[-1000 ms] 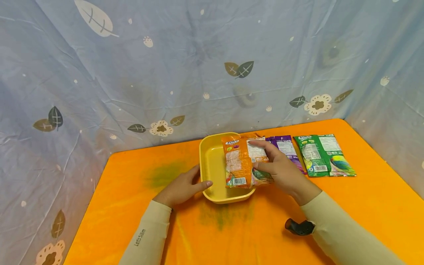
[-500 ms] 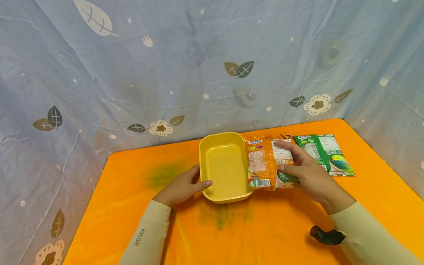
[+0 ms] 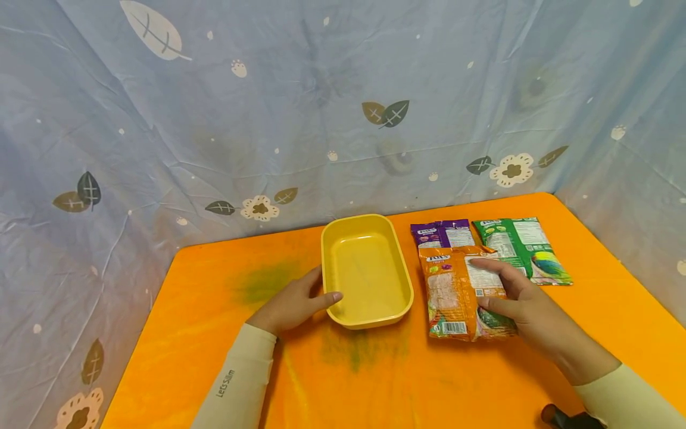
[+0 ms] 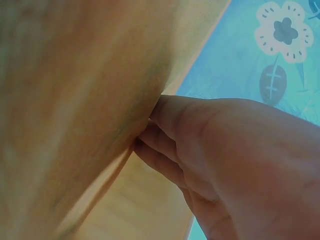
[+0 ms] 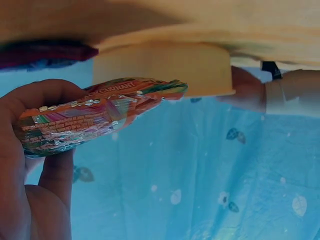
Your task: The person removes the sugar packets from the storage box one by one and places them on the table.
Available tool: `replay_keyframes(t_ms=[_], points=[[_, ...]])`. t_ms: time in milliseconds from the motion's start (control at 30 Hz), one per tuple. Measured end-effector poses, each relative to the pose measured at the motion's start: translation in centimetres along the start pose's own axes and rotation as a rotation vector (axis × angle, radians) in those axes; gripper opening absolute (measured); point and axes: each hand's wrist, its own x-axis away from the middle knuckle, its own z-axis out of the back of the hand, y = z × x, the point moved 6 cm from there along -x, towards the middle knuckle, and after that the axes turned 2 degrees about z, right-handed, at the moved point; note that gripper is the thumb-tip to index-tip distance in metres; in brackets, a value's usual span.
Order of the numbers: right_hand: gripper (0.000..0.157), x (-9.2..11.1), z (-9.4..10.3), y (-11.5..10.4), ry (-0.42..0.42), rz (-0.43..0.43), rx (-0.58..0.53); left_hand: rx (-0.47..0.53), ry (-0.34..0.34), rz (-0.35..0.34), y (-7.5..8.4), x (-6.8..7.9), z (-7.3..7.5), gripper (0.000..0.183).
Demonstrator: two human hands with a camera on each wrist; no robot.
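Observation:
My right hand (image 3: pixel 546 328) holds an orange candy bag (image 3: pixel 450 298), thumb and fingers gripping its right side. The bag is to the right of a yellow plastic tray (image 3: pixel 370 280). In the right wrist view the bag (image 5: pixel 100 117) shows edge-on and plump, raised off the table, with "blackcurrant" printed on it. My left hand (image 3: pixel 295 304) grips the tray's left side, thumb over the rim and fingers along the outer wall. In the left wrist view the fingertips of that hand (image 4: pixel 225 150) touch the tablecloth. The tray's inside shows bare.
A purple candy bag (image 3: pixel 455 232) lies behind the orange one, partly covered by it. To its right is a green candy bag (image 3: pixel 552 262). An orange cloth (image 3: pixel 214 345) covers the table. A patterned blue-grey curtain (image 3: pixel 300 119) stands along the back and sides.
My right hand has moved right and toward me with the orange candy bag, from over the tray to beside it. The purple bag shows more now. My left hand stays on the tray.

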Motion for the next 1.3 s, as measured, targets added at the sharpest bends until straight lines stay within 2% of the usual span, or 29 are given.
replay_keyframes(t_ms=[300,500,867,1033,1100,1300], points=[[0.059,1.8,0.2,2.4,-0.002,-0.065,0.011,0.004,0.016,0.004,-0.2,0.0,-0.1,0.082],[0.059,2.8,0.3,3.4,-0.015,-0.069,0.023,-0.003,0.017,0.012,-0.2,0.1,-0.2,0.085],[0.061,3.2,0.1,4.8,-0.042,-0.154,-0.065,-0.006,0.029,0.03,-0.2,0.3,0.0,0.087],[0.061,3.2,0.0,4.3,-0.001,-0.176,0.031,-0.007,0.031,0.034,-0.3,0.2,-0.1,0.087],[0.061,3.3,0.1,4.0,0.028,-0.194,0.106,-0.006,0.032,0.034,-0.3,0.1,-0.2,0.086],[0.064,3.8,1.3,3.4,0.053,-0.238,0.27,-0.016,0.029,0.032,-0.4,0.1,-0.4,0.085]])
